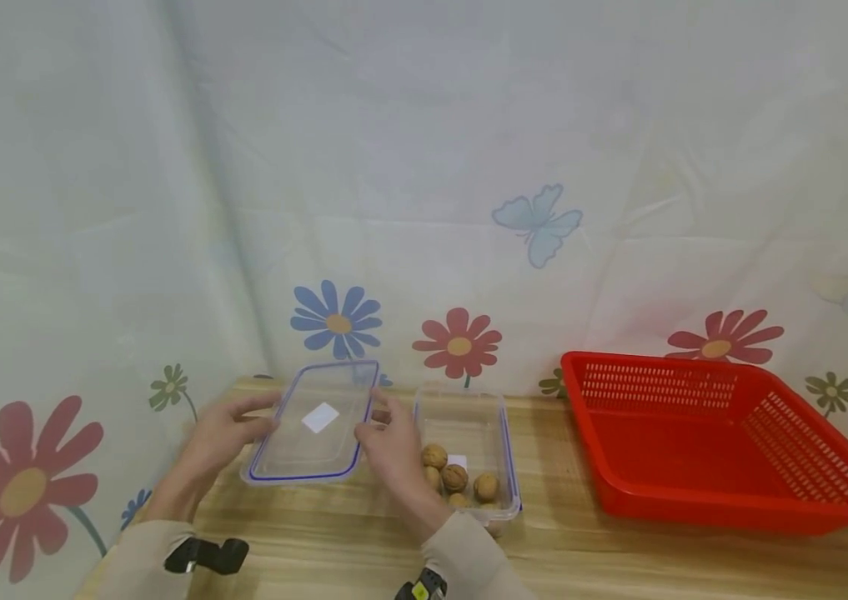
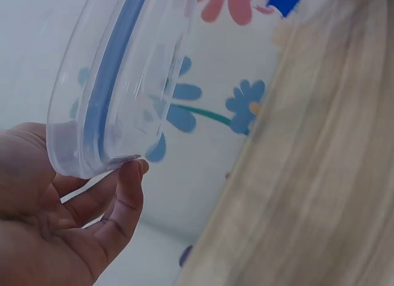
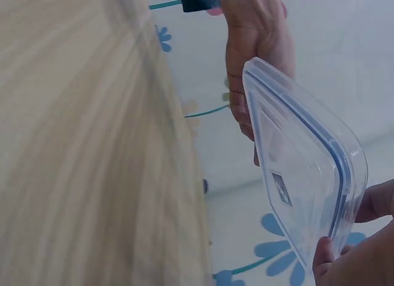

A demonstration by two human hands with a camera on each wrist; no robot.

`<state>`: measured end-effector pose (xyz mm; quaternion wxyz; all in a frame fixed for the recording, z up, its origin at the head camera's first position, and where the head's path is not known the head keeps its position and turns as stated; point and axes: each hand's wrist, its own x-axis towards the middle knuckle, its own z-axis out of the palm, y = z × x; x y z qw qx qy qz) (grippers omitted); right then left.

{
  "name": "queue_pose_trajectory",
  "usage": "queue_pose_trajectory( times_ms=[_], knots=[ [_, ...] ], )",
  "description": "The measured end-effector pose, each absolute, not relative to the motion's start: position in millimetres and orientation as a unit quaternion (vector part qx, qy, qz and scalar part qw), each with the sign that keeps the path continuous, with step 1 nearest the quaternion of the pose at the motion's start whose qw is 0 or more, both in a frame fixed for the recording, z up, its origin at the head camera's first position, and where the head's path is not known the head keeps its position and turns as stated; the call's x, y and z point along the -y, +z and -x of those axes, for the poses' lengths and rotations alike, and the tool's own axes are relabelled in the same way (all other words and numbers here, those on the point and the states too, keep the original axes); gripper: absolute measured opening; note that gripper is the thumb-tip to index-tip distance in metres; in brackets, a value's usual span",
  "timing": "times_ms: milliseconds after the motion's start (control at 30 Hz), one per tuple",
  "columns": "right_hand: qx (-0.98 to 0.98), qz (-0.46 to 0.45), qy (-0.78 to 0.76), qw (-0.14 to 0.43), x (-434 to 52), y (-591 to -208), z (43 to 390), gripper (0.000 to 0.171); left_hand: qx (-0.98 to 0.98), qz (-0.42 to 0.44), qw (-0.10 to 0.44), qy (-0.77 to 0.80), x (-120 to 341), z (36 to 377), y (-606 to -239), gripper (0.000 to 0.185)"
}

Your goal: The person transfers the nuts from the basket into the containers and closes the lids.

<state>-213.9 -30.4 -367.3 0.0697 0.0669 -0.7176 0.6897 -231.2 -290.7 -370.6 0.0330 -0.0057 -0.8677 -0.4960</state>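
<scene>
A clear plastic lid with a blue seal and a small white label is held tilted above the table's left part. My left hand grips its left edge; in the left wrist view, fingertips meet the lid's rim. On the opposite edge my right hand pinches the lid between thumb and fingers, as the right wrist view also shows at the lid's corner. Just right of that hand stands an open clear container. Several walnuts lie in its near end, partly hidden by my right forearm.
A red plastic basket with slotted walls stands on the right of the wooden table. Behind the table hangs a pale curtain printed with flowers and butterflies. Both wrists wear black straps.
</scene>
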Motion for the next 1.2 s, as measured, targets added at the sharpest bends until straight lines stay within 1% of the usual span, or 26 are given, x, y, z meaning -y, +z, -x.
queue_pose_trajectory(
  times_ms=[200, 367, 567, 733, 1033, 1200],
  knots=[
    [0.706, -0.075, 0.703, 0.035, 5, -352, 214, 0.059, 0.862, 0.023, 0.047, -0.504, 275, 226, -351, 0.056],
    [0.71, -0.075, 0.699, 0.024, -16, -347, 217, 0.054, 0.863, 0.029, 0.057, -0.502, 255, 224, -339, 0.056],
    [0.722, -0.078, 0.686, 0.03, -42, -343, 221, 0.05, 0.847, 0.036, 0.081, -0.525, 229, 226, -334, 0.051],
    [0.721, -0.07, 0.688, 0.046, -62, -340, 224, 0.047, 0.832, 0.039, 0.085, -0.547, 205, 233, -335, 0.049],
    [0.723, -0.037, 0.688, 0.056, -95, -338, 225, 0.044, 0.8, 0.031, 0.105, -0.59, 162, 246, -340, 0.045],
    [0.742, -0.027, 0.667, 0.058, -111, -337, 226, 0.042, 0.784, 0.025, 0.105, -0.612, 145, 249, -344, 0.044]
  ],
)
